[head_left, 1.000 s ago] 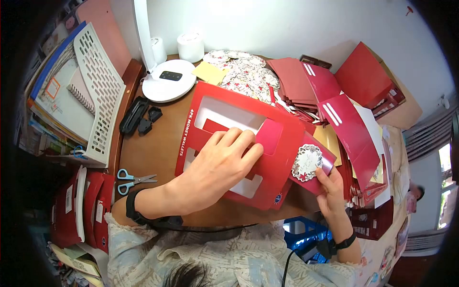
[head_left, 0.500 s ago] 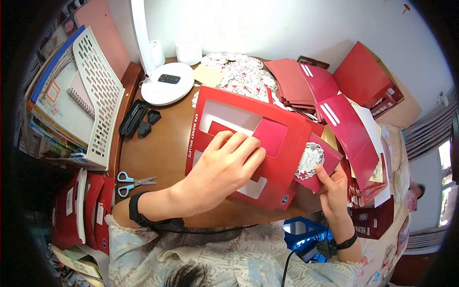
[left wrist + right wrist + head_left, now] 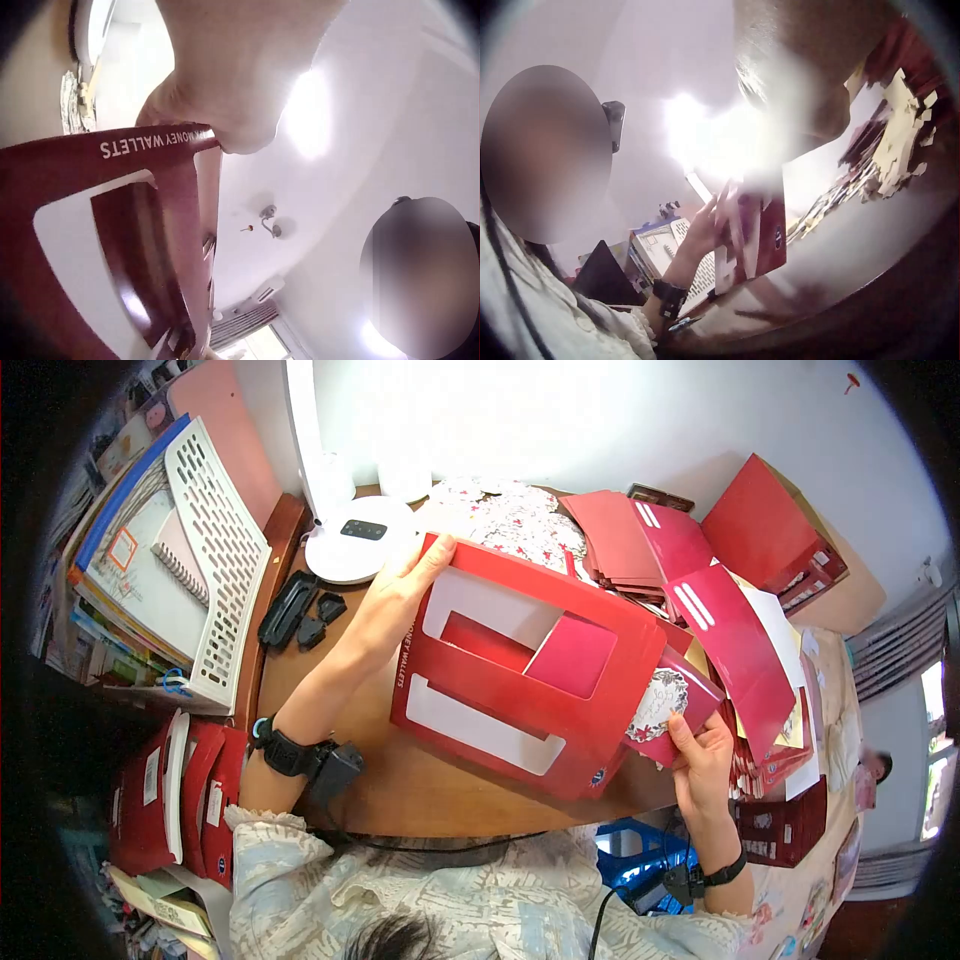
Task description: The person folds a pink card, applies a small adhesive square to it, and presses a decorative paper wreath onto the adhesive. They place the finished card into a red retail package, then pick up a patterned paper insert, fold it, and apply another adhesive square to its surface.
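Note:
A red box (image 3: 480, 695) with cut-out windows and "MONEY WALLETS" lettering is held tilted above the desk. The left hand (image 3: 405, 585) grips its upper left corner; in the left wrist view that hand (image 3: 232, 82) is at the box's lettered edge (image 3: 135, 146). At the box's right end, the right hand (image 3: 703, 760) pinches a dark pink wallet (image 3: 655, 748) with a round floral tag (image 3: 660, 705), thumb on the tag. Part of the wallet is hidden by the box. A pink piece (image 3: 575, 655) shows through one window.
Behind the box lie many floral tags (image 3: 510, 520) and a lamp base (image 3: 355, 545). Red folders (image 3: 620, 545) and pink wallets (image 3: 735, 650) are piled at the right. Black objects (image 3: 290, 610) and a white rack (image 3: 225, 570) stand left. A blue object (image 3: 640, 860) is below the desk edge.
The left hand has moved from the box's windows to its upper left corner. More of the windows shows. The right hand still holds the wallet and tag, slightly further right.

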The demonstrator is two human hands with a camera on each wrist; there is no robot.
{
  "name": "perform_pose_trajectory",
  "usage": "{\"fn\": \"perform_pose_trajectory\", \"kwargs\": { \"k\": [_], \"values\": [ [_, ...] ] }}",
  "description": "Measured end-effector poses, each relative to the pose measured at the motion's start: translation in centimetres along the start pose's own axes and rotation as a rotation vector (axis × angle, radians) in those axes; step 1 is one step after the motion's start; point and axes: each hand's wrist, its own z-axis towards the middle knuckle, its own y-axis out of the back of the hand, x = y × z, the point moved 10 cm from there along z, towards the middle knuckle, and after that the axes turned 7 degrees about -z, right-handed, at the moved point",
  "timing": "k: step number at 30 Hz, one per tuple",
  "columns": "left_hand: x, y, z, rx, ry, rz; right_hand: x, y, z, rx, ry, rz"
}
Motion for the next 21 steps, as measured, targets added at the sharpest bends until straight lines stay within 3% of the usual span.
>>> {"fn": "perform_pose_trajectory", "kwargs": {
  "k": [7,10,13,18,21],
  "values": [
    [0.6,-1.1,-0.2,0.113,0.056,-0.100,1.1,-1.4,0.2,-0.019,0.084,-0.127],
    [-1.0,-2.3,-1.1,0.115,-0.067,-0.039,2.0,-2.3,0.2,-0.005,0.144,-0.165],
    [-0.3,-2.5,-1.0,0.159,-0.011,-0.140,2.2,-2.3,0.4,-0.034,0.178,-0.201],
    [-0.8,-2.3,-1.1,0.131,-0.067,-0.138,2.6,-2.0,0.0,-0.119,0.253,-0.218],
    [-0.8,-2.3,-0.9,0.139,-0.092,-0.162,1.7,-1.3,0.1,-0.117,0.232,0.006]
  ]
}}
